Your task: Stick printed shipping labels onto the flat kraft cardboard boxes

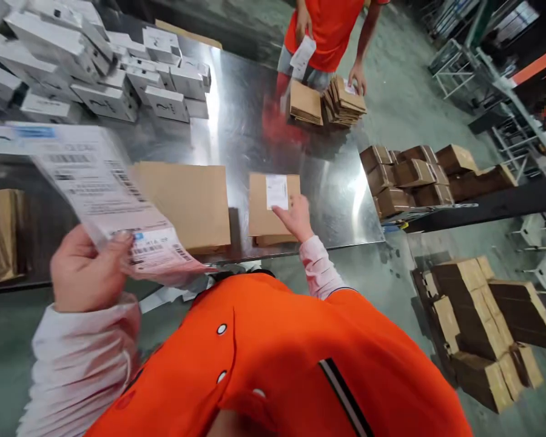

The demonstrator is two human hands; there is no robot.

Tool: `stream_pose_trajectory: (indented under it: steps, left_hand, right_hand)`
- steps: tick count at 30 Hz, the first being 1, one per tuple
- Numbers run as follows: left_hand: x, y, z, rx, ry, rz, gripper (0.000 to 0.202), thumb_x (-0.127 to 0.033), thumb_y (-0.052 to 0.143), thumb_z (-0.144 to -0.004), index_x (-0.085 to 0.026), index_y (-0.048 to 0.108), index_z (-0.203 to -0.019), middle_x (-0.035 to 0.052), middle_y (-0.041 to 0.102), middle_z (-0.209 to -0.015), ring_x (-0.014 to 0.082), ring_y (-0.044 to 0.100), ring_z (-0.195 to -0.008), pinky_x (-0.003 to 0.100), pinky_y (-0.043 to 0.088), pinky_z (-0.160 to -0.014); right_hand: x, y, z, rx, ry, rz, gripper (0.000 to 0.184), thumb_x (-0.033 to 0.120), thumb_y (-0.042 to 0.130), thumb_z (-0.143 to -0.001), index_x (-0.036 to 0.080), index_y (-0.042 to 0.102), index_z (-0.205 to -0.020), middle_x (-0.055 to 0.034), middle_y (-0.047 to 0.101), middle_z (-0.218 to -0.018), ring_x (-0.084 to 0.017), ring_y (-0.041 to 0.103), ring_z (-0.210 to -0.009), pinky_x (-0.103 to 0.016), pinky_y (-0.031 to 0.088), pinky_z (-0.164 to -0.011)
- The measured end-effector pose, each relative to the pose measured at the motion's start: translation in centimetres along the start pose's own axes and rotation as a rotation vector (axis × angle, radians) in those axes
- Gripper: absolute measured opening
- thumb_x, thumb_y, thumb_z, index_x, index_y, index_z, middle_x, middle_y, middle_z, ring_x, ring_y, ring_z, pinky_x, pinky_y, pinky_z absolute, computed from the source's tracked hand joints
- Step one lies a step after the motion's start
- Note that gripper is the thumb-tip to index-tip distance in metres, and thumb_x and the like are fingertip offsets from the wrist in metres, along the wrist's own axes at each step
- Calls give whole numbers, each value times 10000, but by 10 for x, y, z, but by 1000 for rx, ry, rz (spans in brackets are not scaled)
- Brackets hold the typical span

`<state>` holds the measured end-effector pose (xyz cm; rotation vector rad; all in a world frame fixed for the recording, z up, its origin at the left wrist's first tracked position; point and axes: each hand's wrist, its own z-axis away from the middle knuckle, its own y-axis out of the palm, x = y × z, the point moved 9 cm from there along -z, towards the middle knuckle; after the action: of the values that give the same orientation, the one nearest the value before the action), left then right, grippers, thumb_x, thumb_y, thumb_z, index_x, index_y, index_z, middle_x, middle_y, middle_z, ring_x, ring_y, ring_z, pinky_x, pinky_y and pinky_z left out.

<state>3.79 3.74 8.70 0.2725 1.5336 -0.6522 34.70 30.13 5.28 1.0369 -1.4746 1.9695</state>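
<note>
My left hand (88, 267) is closed on a long strip of printed shipping labels (97, 185) that runs up and to the left. My right hand (295, 218) reaches over the steel table (250, 133), fingers pressed on a small brown cardboard envelope (261, 206) just below the white label (277, 191) stuck on it. A larger flat cardboard piece (186, 203) lies to its left.
White product boxes (95, 67) are heaped at the table's far left. A person in an orange shirt (330, 27) stands at the far side with a label in hand, by stacks of brown envelopes (327, 100). Cardboard boxes (418, 176) and flat bundles (477, 328) lie to the right.
</note>
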Motion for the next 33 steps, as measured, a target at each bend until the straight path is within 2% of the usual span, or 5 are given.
stream_pose_trajectory:
  steps: [3,8,19,26,33]
  left_hand:
    - [7,23,18,110,-6,-58,291,-453,780,-678,-224,720,-848,23,758,-900,289,687,-903,422,567,-878]
    - [11,49,28,245,-89,72,421,-485,822,-590,-183,727,-867,73,764,-899,275,686,-856,369,571,-800]
    - [43,44,23,-4,-257,190,445,-548,782,-560,-132,722,-706,67,707,-655,177,604,-572,271,491,-537]
    - [79,77,25,450,-565,367,567,-390,933,-465,-146,723,-931,119,767,-896,237,715,-741,314,583,-629]
    - [108,64,55,509,-761,371,698,-389,966,-371,-145,730,-981,156,774,-910,357,733,-820,413,615,-637]
  right_hand:
    - [51,85,43,407,-174,-235,879,324,867,-666,196,483,-1446,-108,635,-1333,-214,646,-1103,-337,574,-933]
    - [97,156,99,631,-241,-410,301,419,645,-883,176,711,-1048,-32,762,-1022,-194,704,-895,-333,607,-841]
    - [161,137,54,513,-574,-57,145,323,685,-873,212,774,-843,-24,747,-878,-173,693,-824,-313,547,-855]
    - [167,171,-57,296,-481,163,136,318,776,-776,185,757,-793,-65,661,-1131,-215,594,-1132,-411,437,-1101]
    - [149,202,-122,220,-300,343,421,402,751,-797,66,737,-1049,-136,590,-1281,-305,472,-1282,-538,344,-1122]
